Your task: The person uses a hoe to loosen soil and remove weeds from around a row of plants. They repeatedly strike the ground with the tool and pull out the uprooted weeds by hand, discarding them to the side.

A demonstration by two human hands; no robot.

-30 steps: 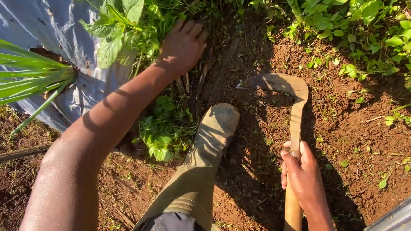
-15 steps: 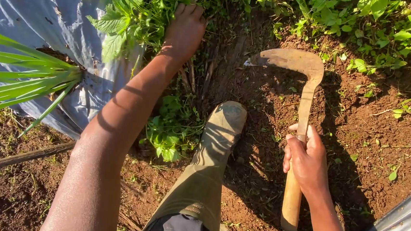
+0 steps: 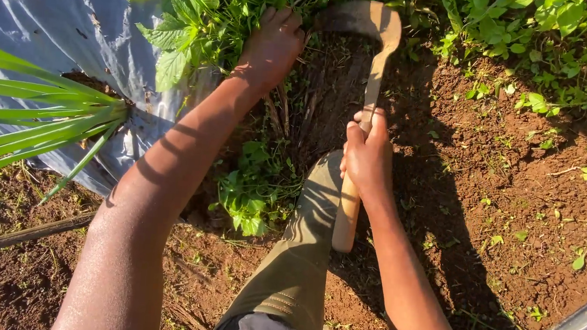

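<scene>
Reddish-brown bare soil (image 3: 511, 201) carried leafy green weeds (image 3: 254, 190), a sheet of grey plastic mulch (image 3: 62, 25) at left, and a thin stick (image 3: 20, 235) lying nearby.

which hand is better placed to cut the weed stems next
Right, probably. The right hand grips the curved sickle by its wooden handle, blade beside the weeds. The left hand is closed on the weed clump and holds no tool.
</scene>
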